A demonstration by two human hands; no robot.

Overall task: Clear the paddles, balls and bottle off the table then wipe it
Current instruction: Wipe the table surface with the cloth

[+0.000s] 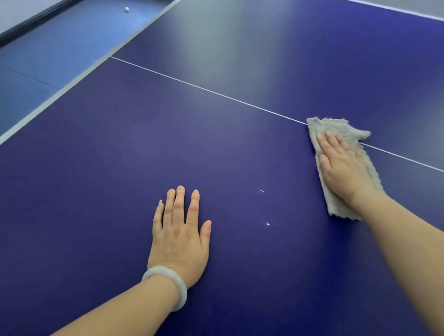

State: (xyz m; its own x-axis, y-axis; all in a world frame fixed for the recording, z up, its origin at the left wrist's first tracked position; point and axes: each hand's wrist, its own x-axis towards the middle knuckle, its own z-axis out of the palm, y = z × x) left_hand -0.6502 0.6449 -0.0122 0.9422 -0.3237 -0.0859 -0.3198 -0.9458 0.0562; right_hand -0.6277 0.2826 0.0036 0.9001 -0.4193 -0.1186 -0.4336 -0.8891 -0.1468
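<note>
Dark blue table-tennis table (113, 135), filling most of the head camera's view, glossy at the far side, edged by a pale border along the left and crossed by a thin white line (207, 90). Beyond that left edge, lighter blue floor (40, 53), bounded by a dark skirting strip (43, 9) at the foot of a grey wall. Two bare forearms reaching in from the bottom of the view, both low over the tabletop. Grey, fluffy cloth (348, 128) on the table at the right, spread lengthwise and lying across the white line, its near end just beside the right wrist. Right hand (343, 170) flat on top of the cloth, palm down, fingers straight and close together, pressing it onto the surface rather than gripping it. Left hand (179, 238) well apart from it, nearer the camera and toward the middle, palm down on bare tabletop, fingers straight and slightly spread, holding nothing. Pale, milky bangle (181, 298) around the left wrist. Small white ball (126, 9) on the floor at the upper left, off the table and near the skirting. Between the two hands, a few tiny white specks (267, 224) on the blue surface, too small to identify.
</note>
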